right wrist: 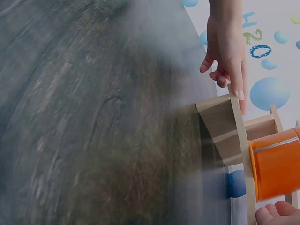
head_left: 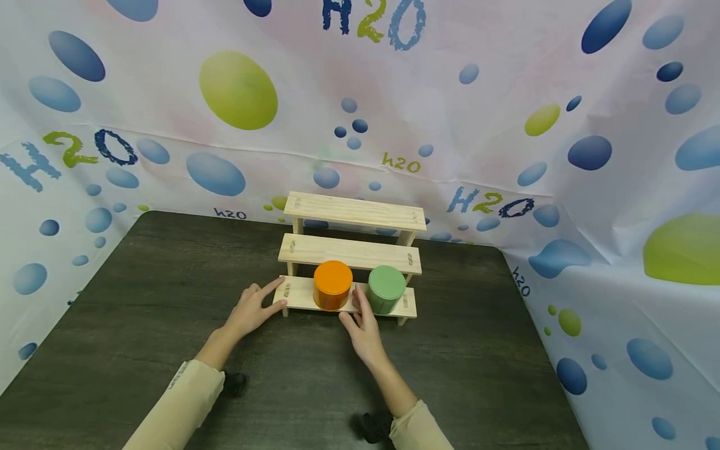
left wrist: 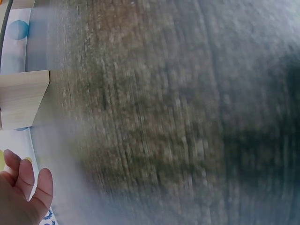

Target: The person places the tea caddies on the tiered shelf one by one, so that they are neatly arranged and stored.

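Note:
A three-step wooden stand [head_left: 354,250] stands on the dark table, with an orange canister [head_left: 332,285] and a green canister [head_left: 385,290] on its lowest step. My left hand [head_left: 250,310] is at the left end of that step, index finger on its corner and thumb at the front edge. In the right wrist view, that left hand [right wrist: 229,54] shows its other fingers loosely bent. Between the two canisters are the extended fingers of my right hand [head_left: 364,331], its thumb in front of the step. The right fingertips [right wrist: 276,209] lie close beside the orange canister [right wrist: 276,164].
The dark wood-grain table [head_left: 169,312] reaches back to a white, bubble-printed sheet [head_left: 315,81] hanging behind and at both sides. The stand's upper two steps rise near the back edge. Dark wrist-camera pieces [head_left: 375,427] sit by the sleeves.

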The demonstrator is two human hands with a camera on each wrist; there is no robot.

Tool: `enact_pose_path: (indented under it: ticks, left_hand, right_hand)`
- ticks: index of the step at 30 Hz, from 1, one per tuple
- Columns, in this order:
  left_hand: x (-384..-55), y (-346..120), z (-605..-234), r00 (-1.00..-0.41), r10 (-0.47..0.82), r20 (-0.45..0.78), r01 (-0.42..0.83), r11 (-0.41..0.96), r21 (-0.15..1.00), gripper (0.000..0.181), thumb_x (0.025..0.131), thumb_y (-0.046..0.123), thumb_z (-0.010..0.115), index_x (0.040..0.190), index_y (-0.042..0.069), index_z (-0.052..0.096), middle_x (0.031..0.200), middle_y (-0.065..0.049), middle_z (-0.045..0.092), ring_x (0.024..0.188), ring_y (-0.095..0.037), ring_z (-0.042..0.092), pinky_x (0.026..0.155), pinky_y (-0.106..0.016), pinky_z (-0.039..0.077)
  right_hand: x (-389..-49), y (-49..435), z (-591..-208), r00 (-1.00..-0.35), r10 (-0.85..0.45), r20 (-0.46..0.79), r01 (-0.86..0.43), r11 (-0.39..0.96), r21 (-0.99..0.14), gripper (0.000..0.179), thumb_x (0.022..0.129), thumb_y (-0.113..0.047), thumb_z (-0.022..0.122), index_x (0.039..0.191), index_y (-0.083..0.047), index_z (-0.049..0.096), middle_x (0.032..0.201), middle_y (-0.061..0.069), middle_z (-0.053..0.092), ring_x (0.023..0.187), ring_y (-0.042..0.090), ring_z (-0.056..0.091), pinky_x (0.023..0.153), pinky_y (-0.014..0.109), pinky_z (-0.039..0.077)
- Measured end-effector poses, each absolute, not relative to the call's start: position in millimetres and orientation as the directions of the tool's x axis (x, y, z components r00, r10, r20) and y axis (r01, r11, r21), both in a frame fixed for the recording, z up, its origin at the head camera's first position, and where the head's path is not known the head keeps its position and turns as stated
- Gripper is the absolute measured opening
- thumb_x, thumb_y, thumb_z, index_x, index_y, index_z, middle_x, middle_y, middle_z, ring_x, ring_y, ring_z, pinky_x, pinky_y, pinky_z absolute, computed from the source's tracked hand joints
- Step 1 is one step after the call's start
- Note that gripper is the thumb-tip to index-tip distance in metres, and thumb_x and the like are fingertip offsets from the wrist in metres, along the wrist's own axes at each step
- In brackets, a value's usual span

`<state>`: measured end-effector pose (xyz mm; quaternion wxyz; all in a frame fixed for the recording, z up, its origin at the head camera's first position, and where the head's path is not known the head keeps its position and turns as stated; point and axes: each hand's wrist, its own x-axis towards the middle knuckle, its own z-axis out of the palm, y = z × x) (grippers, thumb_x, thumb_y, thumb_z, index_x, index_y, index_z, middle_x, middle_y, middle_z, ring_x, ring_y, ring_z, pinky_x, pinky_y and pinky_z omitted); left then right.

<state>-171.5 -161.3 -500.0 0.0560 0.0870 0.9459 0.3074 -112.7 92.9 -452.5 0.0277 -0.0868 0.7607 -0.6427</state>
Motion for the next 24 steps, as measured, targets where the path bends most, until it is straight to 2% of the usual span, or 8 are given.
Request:
enact_pose_path:
  ticks: [14,20,24]
  left_hand:
    - [-163.0,-159.5,-497.7,-0.985,0.169,-0.023,0.124,0.802,0.584,0.065,0.088,0.048,0.053,0.141,0.014,0.036,0.087,-0.015,0.042,0.077,-0.027,0.037,0.051,-0.03,0.031]
    - [-152.7,-162.1,-499.6,-0.984,0.178,0.023,0.159,0.806,0.571,0.061,0.088,0.035,0.059,0.14,0.011,0.038,0.081,-0.01,0.037,0.071,-0.023,0.031,0.052,-0.03,0.029]
    - [-142.2,-165.2,-501.1,-0.983,0.17,0.067,0.177,0.791,0.586,0.057,0.088,0.028,0.06,0.138,0.009,0.04,0.083,-0.01,0.037,0.074,-0.023,0.032,0.058,-0.032,0.03]
  right_hand:
    - [-106.9,107.6,-456.8,-0.956,-0.283,0.076,-0.12,0.141,-0.983,0.06,0.096,-0.009,0.047,0.143,0.008,0.013,0.145,0.027,0.018,0.132,0.041,0.022,0.103,0.056,0.02]
    - [-102.4,114.5,-455.0,-0.949,-0.31,0.057,-0.103,0.134,-0.986,0.06,0.096,-0.008,0.045,0.143,0.007,0.012,0.143,0.031,0.02,0.131,0.043,0.023,0.103,0.056,0.021]
    - [-103.1,123.8,-469.4,-0.946,-0.319,0.058,-0.101,0.12,-0.988,0.059,0.096,-0.011,0.046,0.145,0.001,0.014,0.144,0.027,0.023,0.131,0.04,0.025,0.103,0.052,0.023]
